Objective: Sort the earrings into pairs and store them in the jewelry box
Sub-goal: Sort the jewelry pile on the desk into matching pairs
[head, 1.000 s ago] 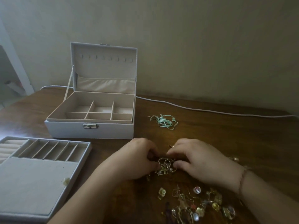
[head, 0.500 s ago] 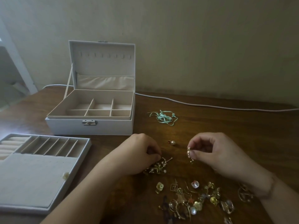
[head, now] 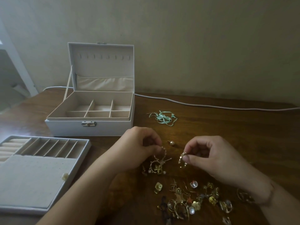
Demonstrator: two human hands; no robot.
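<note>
Tabletop: hands (head: 139,148) (head: 214,157) now apart, earrings (head: 182,159) separated.

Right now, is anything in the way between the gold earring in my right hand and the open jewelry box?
Nothing visible blocks it. The right hand pinches the gold earring above the table; the jewelry box sits open, up and to the left. The left hand, holding a tangled earring cluster, lies nearest that line; a pearl earring lies flat below it.

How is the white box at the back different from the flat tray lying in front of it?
The jewelry box is deep, with its lid raised and a metal clasp in front; the tray is shallow and has no lid. The box holds squarish compartments; the tray has narrow slots and a flat pad. Both are white with cream lining.
</note>
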